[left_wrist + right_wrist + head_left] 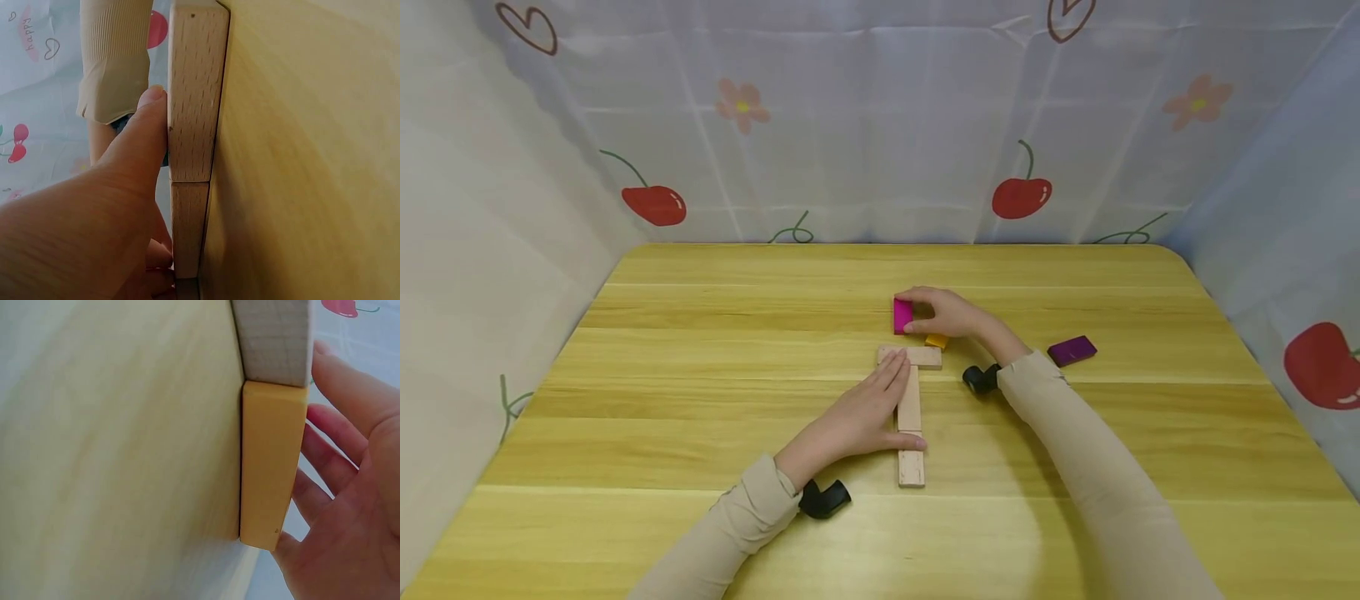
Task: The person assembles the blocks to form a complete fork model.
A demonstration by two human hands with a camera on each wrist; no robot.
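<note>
Plain wooden blocks form a T on the table, with a crosswise block (928,357) at the top and two blocks end to end below it, the upper one (909,400) meeting the lower one (912,472). My left hand (857,418) rests on them, its fingers straight toward the crosspiece and its thumb across the stem. Just beyond the crosspiece, my right hand (951,315) pinches a magenta block (901,317) between thumb and fingers. Partly beneath that hand lies an orange block (936,341), which in the right wrist view touches the end of a wooden block (275,340).
A dark purple block (1072,351) lies to the right of the right sleeve. Black cameras, one on the left wrist (824,500) and one on the right wrist (979,380), hang close over the table. A printed curtain (865,125) stands behind the table's far edge.
</note>
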